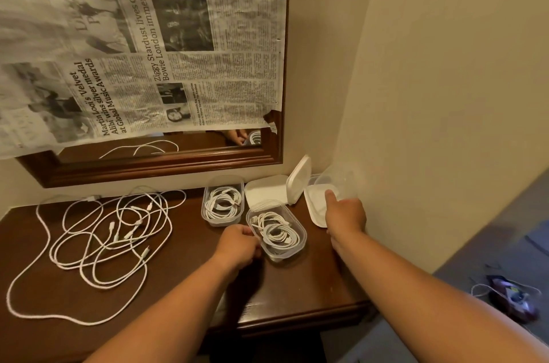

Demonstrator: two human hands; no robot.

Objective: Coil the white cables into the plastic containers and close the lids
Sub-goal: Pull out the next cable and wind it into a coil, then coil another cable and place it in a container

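Head view: left hand (pixel 240 243) has its fingers (pixel 248 231) curled on the left rim of the near container (pixel 292 243), which holds coiled white cable. The far container (pixel 222 202), also filled and lidless, sits just beyond these fingers. Loose cables (pixel 104 237) sprawl on the bench (pixel 297 282), well left of them. Right hand (pixel 346 214) is at the blurred, tilted empty container (pixel 341 178), index finger straight at its rim; can't tell if it grips. One lid (pixel 313 211) lies just left of those fingers, two more lids (pixel 266 190) further left.
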